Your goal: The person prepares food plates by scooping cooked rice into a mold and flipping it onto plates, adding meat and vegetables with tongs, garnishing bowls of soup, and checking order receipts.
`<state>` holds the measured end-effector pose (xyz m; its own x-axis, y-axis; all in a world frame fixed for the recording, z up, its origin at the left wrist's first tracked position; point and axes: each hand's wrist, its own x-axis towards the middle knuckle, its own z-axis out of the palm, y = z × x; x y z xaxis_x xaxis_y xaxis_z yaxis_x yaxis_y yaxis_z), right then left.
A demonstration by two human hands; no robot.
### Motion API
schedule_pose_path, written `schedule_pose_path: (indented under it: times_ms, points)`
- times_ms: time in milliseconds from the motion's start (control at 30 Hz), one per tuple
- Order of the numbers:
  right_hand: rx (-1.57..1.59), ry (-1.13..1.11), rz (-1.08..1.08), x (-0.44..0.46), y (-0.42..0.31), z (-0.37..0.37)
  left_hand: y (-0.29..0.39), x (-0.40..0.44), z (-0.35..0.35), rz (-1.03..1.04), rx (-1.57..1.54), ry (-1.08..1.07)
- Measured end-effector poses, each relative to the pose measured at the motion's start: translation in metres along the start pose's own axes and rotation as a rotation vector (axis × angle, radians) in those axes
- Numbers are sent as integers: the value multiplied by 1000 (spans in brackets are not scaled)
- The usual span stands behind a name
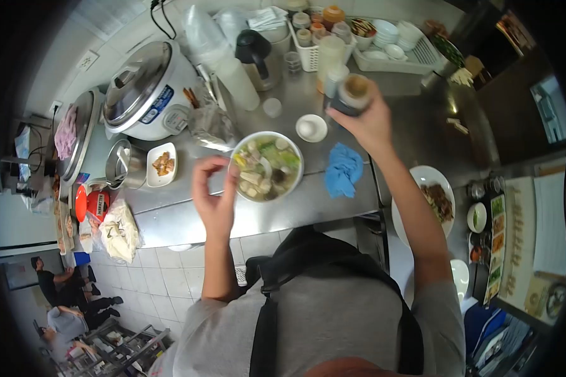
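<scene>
A white bowl of soup [299,173] with vegetables and pale chunks stands on the steel counter in front of me. A white spoon [266,168] rests in it. My left hand [212,191] is at the bowl's left rim, fingers curved and apart from the thumb, with nothing visible between them; whether it touches the rim I cannot tell. Off to the right, my right hand [372,122] is wrapped round a dark jar with a brownish top [353,94]. Below that jar lie a small white dish [319,134] holding something white and a crumpled blue cloth [344,169].
At the back left stands a large rice cooker [141,94]. A square dish [163,179] of browned pieces is left of the bowl. Bottles and a white basket [309,58] line the back. A large plate of food [401,217] lies under my right forearm. Two people sit at far lower left.
</scene>
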<state>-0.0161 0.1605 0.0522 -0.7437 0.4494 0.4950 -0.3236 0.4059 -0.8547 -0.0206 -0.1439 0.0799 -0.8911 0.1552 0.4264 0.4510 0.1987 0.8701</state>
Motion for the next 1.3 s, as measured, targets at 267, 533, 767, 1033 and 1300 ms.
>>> schedule_pose_path:
  times_ms: [267, 533, 767, 1033, 1300]
  points:
    - [-216, 64, 207, 68, 120, 134, -66, 92, -29, 37, 653, 233]
    - [-123, 39, 204, 36, 123, 124, -63, 131, -27, -155, 665, 68]
    - [-141, 199, 179, 119, 117, -34, -50, 141, -20, -165, 790, 16]
    - [-1098, -980, 694, 256, 292, -76, -41, 152, -25, -293, 836, 33]
    - [-737, -697, 148, 242, 261, -123, -30, 158, -37, -336, 798, 21]
